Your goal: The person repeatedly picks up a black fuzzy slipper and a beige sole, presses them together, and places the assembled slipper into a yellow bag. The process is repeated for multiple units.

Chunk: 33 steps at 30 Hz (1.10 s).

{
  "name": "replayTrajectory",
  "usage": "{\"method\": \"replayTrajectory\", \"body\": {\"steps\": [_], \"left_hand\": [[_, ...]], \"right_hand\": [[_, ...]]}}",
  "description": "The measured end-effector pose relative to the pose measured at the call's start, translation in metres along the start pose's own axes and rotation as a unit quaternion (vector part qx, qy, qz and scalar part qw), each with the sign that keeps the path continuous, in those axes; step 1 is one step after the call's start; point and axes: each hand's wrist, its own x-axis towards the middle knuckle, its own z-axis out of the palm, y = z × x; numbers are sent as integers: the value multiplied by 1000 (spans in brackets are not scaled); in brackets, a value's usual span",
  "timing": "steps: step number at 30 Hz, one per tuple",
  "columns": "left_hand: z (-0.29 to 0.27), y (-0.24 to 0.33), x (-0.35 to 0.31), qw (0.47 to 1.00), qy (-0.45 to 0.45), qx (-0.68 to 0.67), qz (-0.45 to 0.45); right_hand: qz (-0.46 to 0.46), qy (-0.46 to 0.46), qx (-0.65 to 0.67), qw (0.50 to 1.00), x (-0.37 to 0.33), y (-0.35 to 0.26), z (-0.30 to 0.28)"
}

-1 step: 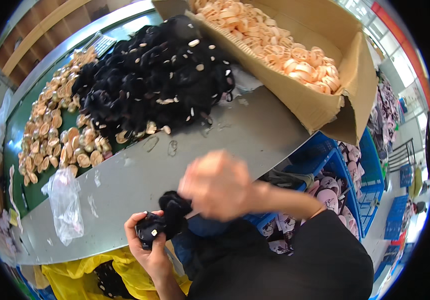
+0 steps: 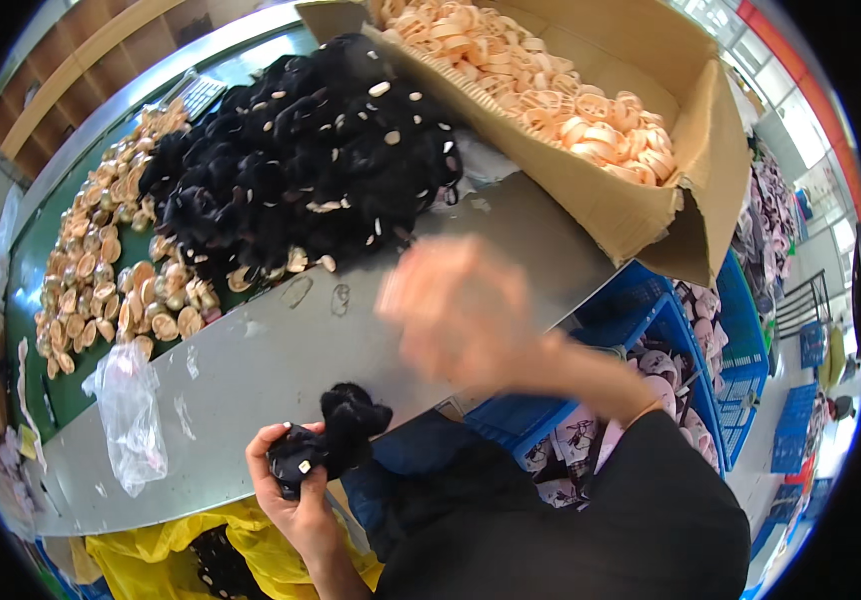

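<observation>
My left hand (image 2: 303, 508) is closed around a black plush piece (image 2: 349, 432) at the table's near edge. A small whitish spot shows on the part between thumb and fingers, and a fluffy lobe sticks out to the right. Smeared by motion, my right hand (image 2: 463, 312) hovers over the table, apart from the plush piece; its fingers cannot be made out. Beyond it lies a large heap of black plush pieces (image 2: 296, 160) with pale spots. Left of that heap are many small peach and gold cup-shaped pieces (image 2: 146, 295).
A cardboard box (image 2: 591, 190) of peach-coloured bands stands at the back right on the metal table (image 2: 251, 385). Blue crates (image 2: 651, 310) with pink printed pieces sit right of the table. A clear plastic bag (image 2: 131, 420) lies at left; a yellow bag (image 2: 151, 550) hangs below the near edge.
My right hand has moved up and away from the plush piece, which it was touching or overlapping before. The left hand stays nearly in place, still holding the piece.
</observation>
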Motion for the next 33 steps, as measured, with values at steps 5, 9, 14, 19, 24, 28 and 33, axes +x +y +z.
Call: {"method": "replayTrajectory", "body": {"steps": [5,9,14,19,24,28,33], "left_hand": [[7,-2,7,1000,14,18,15],[1,-7,5,999,-14,21,34],[-5,-8,-1,996,71,12,44],[-1,-10,-7,994,99,-50,0],[-8,-10,-9,998,69,-9,-12],[-2,-4,-4,998,55,18,-24],[-10,-4,-12,998,47,-6,-42]], "right_hand": [[202,-118,-248,940,69,193,-71],[203,-424,-205,858,50,299,-82],[280,-418,-122,855,33,308,-54],[213,-201,-100,951,47,291,-82],[264,-74,218,937,78,127,-42],[162,-183,436,866,31,9,10],[305,-158,577,741,5,-96,50]]}}
